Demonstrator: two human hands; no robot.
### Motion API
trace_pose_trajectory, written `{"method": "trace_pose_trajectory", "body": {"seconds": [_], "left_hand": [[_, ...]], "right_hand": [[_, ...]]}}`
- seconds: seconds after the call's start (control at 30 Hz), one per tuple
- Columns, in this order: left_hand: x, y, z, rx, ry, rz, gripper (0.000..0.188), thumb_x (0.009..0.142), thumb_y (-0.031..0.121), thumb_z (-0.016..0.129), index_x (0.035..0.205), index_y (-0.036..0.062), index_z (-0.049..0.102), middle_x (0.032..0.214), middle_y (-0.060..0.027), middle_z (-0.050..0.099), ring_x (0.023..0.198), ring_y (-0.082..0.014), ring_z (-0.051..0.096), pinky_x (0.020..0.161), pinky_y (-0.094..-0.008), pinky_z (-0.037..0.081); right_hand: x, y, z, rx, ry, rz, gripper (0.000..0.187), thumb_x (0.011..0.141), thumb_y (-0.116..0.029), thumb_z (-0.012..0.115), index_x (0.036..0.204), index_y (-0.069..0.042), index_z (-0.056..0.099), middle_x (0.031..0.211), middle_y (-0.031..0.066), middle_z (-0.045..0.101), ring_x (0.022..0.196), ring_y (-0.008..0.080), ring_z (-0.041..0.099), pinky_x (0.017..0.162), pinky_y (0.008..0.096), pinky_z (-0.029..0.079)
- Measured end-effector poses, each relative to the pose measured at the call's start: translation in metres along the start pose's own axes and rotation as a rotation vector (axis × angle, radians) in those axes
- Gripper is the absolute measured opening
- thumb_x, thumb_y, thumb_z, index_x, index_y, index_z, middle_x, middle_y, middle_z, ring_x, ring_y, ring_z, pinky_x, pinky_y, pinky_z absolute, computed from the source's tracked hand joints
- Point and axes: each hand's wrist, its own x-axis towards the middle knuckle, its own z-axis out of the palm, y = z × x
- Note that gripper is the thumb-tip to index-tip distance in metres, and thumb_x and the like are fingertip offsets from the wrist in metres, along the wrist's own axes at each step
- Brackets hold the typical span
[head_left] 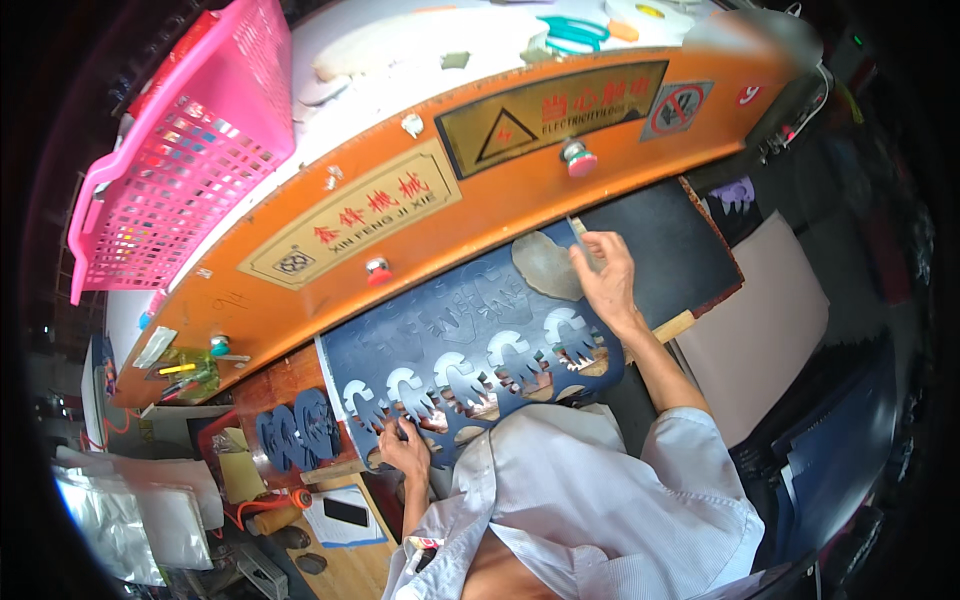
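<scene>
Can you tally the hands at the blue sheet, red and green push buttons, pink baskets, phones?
Left hand and right hand at the blue sheet: 2
Red push buttons: 2
Green push button: 1
Pink basket: 1
Black phone: 1
Total: 7

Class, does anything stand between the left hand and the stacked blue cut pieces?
Nothing upright is visible: just the left edge of the blue sheet lies between the left hand and the stacked pieces.
</scene>
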Motion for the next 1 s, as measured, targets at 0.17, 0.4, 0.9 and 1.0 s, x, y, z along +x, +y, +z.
{"method": "trace_pose_trajectory", "body": {"seconds": [0.17, 0.4, 0.9, 1.0], "left_hand": [[0.022, 0.007, 0.01, -0.044, 0.012, 0.026, 0.024, 0.099, 0.025, 0.064, 0.098, 0.0042, 0.076, 0.078, -0.0214, 0.067, 0.081, -0.0415, 0.065, 0.075, -0.0508, 0.048], [0.071, 0.017, 0.015, -0.097, 0.052, 0.155, 0.037, 0.104, 0.034, 0.055, 0.097, 0.0024, 0.073, 0.085, -0.0248, 0.072, 0.08, -0.0461, 0.068, 0.071, -0.0541, 0.05], [0.113, 0.001, 0.03, 0.118, 0.123, 0.085, 0.039, 0.105, 0.036, 0.06, 0.094, 0.0007, 0.073, 0.073, -0.0173, 0.067, 0.066, -0.0376, 0.061, 0.063, -0.0528, 0.043], [0.116, -0.007, 0.033, 0.107, 0.025, 0.087, 0.042, 0.105, 0.038, 0.057, 0.096, -0.0001, 0.074, 0.083, -0.0242, 0.072, 0.078, -0.0458, 0.068, 0.07, -0.0554, 0.048]], "right_hand": [[0.045, -0.047, -0.018, 0.203, 0.272, -0.265, 0.01, 0.098, -0.008, 0.07, 0.092, -0.001, 0.068, 0.079, 0.008, 0.059, 0.068, 0.0202, 0.056, 0.065, 0.0342, 0.047], [-0.011, -0.013, -0.047, 0.195, 0.103, -0.241, 0.012, 0.098, -0.011, 0.066, 0.089, -0.003, 0.068, 0.084, 0.0141, 0.064, 0.082, 0.0311, 0.065, 0.072, 0.0403, 0.051], [-0.099, 0.065, 0.027, -0.245, 0.061, 0.094, 0.038, 0.102, -0.035, 0.06, 0.112, 0.0, 0.07, 0.105, 0.0208, 0.074, 0.105, 0.036, 0.068, 0.099, 0.0475, 0.042], [-0.096, 0.068, 0.026, -0.272, 0.017, 0.096, 0.037, 0.103, -0.035, 0.056, 0.109, -0.001, 0.07, 0.101, 0.02, 0.075, 0.104, 0.036, 0.069, 0.098, 0.0501, 0.043]]}}
